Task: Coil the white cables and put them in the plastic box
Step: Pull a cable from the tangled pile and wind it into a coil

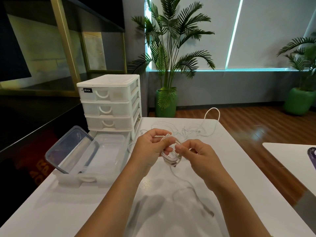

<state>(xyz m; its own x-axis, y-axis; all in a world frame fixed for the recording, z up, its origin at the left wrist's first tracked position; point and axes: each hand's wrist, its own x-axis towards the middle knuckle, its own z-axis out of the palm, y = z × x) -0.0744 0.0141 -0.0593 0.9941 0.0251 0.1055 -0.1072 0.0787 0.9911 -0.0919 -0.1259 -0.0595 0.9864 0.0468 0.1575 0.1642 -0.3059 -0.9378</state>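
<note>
A white cable coil (pixel 171 158) hangs between my hands above the white table (pixel 239 168). My left hand (pixel 150 146) grips the coil's loops at the top left. My right hand (pixel 193 151) pinches a strand at the coil's right side. The cable's loose tail (pixel 191 185) trails down onto the table toward me. More white cables (pixel 196 130) lie tangled at the far end, one loop (pixel 212 113) arching over the edge. The clear plastic box (pixel 107 151) sits open to the left, inside a pulled-out drawer (pixel 85 179). Its lid (pixel 71 149) leans tilted on the box's left rim.
A white drawer unit (pixel 111 103) with three shut drawers stands behind the box at the table's far left corner. Potted palms (pixel 167 65) stand on the wooden floor beyond. A second white table (pixel 294 156) lies to the right across a gap.
</note>
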